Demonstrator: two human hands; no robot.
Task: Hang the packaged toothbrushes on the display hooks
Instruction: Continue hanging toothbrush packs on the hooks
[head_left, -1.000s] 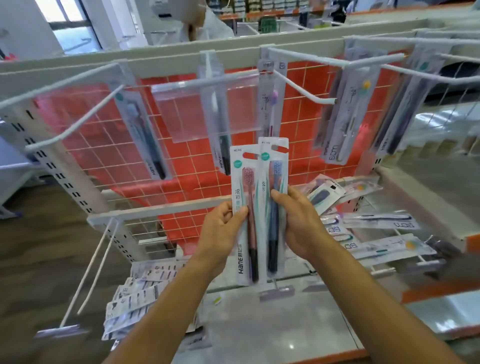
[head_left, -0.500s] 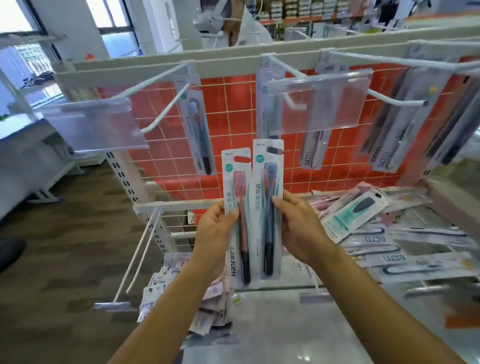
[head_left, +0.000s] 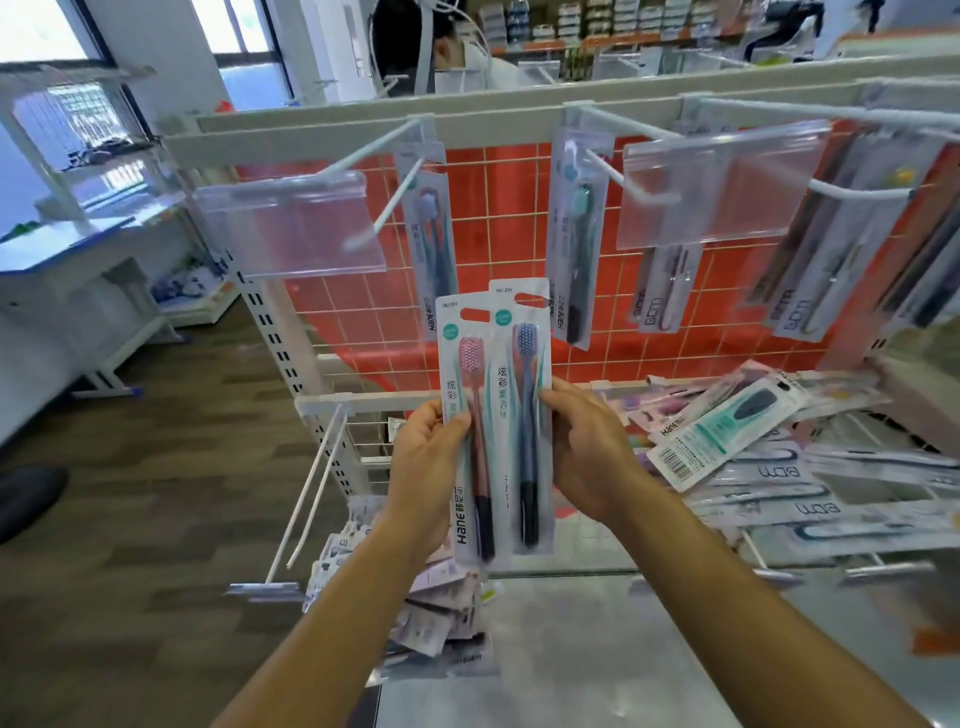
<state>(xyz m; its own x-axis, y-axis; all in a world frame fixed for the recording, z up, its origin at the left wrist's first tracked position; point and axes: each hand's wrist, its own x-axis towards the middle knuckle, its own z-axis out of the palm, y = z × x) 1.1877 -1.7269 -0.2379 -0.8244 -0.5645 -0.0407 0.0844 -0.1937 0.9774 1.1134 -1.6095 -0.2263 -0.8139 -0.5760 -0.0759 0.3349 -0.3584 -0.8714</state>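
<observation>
**Two carded toothbrushes being readied before a display rack.** The left hand (head_left: 426, 460) is grasping the pink toothbrush pack (head_left: 464, 415), its thumb lying across the card's front and its fingers hidden behind. The right hand (head_left: 589, 457) is gripping the blue toothbrush pack (head_left: 523, 395) by its right edge in the same manner.

Both packs are being held upright and side by side, the blue one slightly higher and overlapping the pink. They are in mid-air, in front of the rack's middle and below its top rail. Their oblong hang-slots are pointing upward, probably so that a slot can be lined up with a hook tip.

The nearest free display hook (head_left: 387, 205) is projecting from the upper left of the display rack (head_left: 337, 137), just beside an already hung pack (head_left: 431, 249).

Each pack is a long, narrow, glossy card with a clear blister over a slim brush that has a dark handle end. The hooks are thin white wire, carrying clear plastic label holders (head_left: 291, 223) at their tips. The backing is a red panel (head_left: 519, 208) behind a pale wire grid.

Loose packs (head_left: 769, 467) are lying heaped toward the right edge of the rack's shelf, awaiting hanging.
</observation>
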